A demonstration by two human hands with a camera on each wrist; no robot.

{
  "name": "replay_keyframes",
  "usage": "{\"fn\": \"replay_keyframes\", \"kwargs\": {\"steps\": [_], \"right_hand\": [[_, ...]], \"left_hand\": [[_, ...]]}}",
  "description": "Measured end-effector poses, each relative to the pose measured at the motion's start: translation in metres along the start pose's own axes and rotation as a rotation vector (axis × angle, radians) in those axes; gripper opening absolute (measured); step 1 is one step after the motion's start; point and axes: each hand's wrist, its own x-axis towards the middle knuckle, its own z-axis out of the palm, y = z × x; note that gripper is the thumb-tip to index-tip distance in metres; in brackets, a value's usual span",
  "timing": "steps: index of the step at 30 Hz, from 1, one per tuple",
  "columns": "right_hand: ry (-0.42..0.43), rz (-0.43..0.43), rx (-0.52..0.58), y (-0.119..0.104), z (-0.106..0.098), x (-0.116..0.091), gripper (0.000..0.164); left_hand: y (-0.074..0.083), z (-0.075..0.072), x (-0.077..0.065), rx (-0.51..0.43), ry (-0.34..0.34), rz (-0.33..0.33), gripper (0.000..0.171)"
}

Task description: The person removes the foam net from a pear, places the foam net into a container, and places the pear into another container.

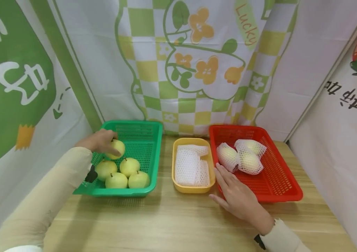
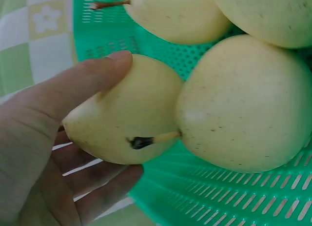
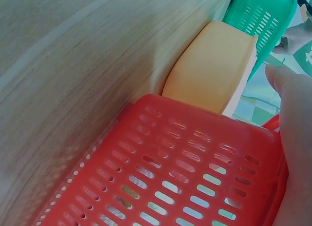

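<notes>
My left hand [image 1: 103,141] grips a pale yellow pear [image 1: 117,149] at the back left of the green basket [image 1: 158,154]. In the left wrist view the thumb lies over this pear [image 2: 131,104] and the fingers curl under it, right beside another pear [image 2: 248,104] with a dark-tipped stem. Several bare pears [image 1: 129,166] sit at the front of that basket. My right hand [image 1: 238,197], fingers straight, rests at the near left rim of the red basket [image 1: 279,175]. Inside it lie three pears [image 1: 250,162] in white foam nets.
Between the two baskets stands a yellow bin [image 1: 194,189] holding white foam net sleeves [image 1: 186,166]. All three containers are on a wooden table [image 1: 166,220]. A checkered curtain [image 1: 184,112] hangs behind, with printed cloth walls on both sides.
</notes>
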Motion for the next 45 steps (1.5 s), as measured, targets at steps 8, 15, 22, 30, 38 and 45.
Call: {"fn": "replay_keyframes", "kwargs": {"steps": [8,15,22,30,38,45], "right_hand": [[-0.031,0.012,0.002,-0.002,0.001,0.000,0.091],[-0.004,-0.002,-0.016,-0.003,0.001,-0.001,0.093],[-0.018,0.023,-0.003,-0.002,0.001,-0.002,0.093],[-0.047,0.035,0.000,-0.001,0.000,-0.001,0.092],[-0.056,0.038,-0.013,0.000,-0.001,0.000,0.093],[-0.059,0.040,-0.016,0.001,-0.002,0.000,0.092]], "left_hand": [[-0.011,0.011,0.003,0.077,-0.090,-0.107,0.079],[-0.010,0.020,0.004,0.069,-0.170,-0.161,0.089],[-0.007,0.023,0.006,0.091,-0.210,-0.186,0.087],[0.002,0.005,0.003,0.131,-0.131,-0.056,0.070],[0.050,-0.021,-0.022,0.229,0.073,0.054,0.072],[0.108,-0.008,-0.062,0.222,0.176,0.229,0.069]]}}
